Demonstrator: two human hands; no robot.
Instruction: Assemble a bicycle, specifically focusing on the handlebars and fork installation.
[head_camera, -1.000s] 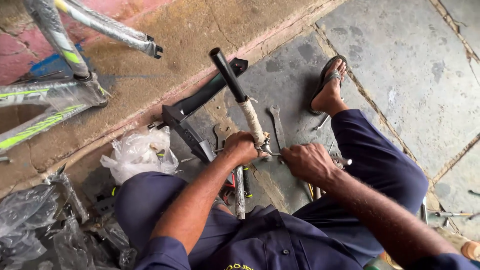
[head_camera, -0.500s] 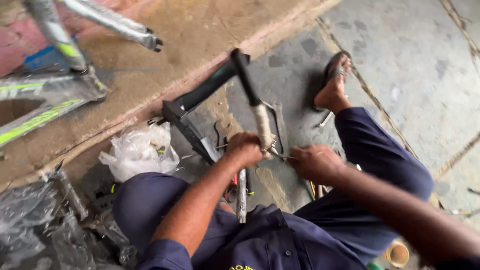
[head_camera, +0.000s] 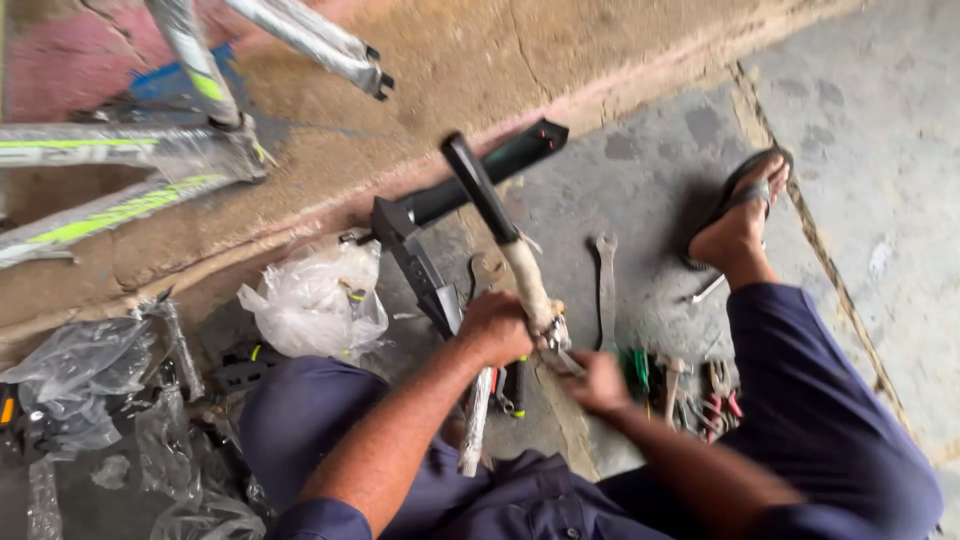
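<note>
Your left hand (head_camera: 495, 328) grips the handlebar (head_camera: 500, 235) tightly; just beside it, your right hand (head_camera: 598, 382) pinches a small tool, above the floor wrench (head_camera: 606, 285).

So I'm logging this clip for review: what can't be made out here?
- Head view: what the right hand grips, blurred by motion.
- Where the left hand meets the handlebar stem, covered by fingers.
- Small tools beside the knee, too blurred.
- Bicycle frame, cut off by the left edge.

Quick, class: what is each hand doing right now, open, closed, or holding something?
Left hand: closed around the black-ended, tape-wrapped metal bar.
Right hand: curled at the bar's lower end; blurred, so its grip cannot be told.
</note>
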